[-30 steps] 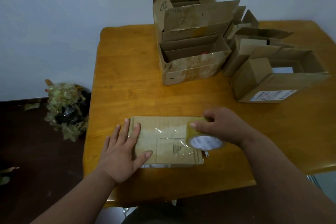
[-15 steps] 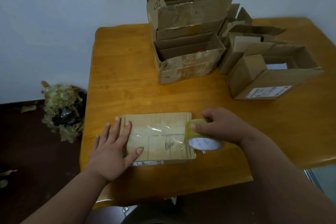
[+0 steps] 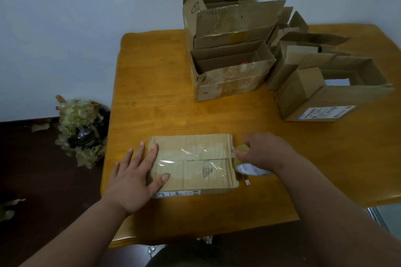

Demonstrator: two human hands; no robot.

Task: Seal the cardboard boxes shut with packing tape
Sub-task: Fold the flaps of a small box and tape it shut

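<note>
Head view: closed box (image 3: 193, 162) taped; open boxes (image 3: 230, 71) behind.

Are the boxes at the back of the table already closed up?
No, the boxes at the back stand with their flaps up and insides showing; only the flat box under the left hand is closed.

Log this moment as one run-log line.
step: taping box seam | left hand: flat on closed box | right hand: grips tape roll at box's right edge | open boxes: waiting behind
</note>
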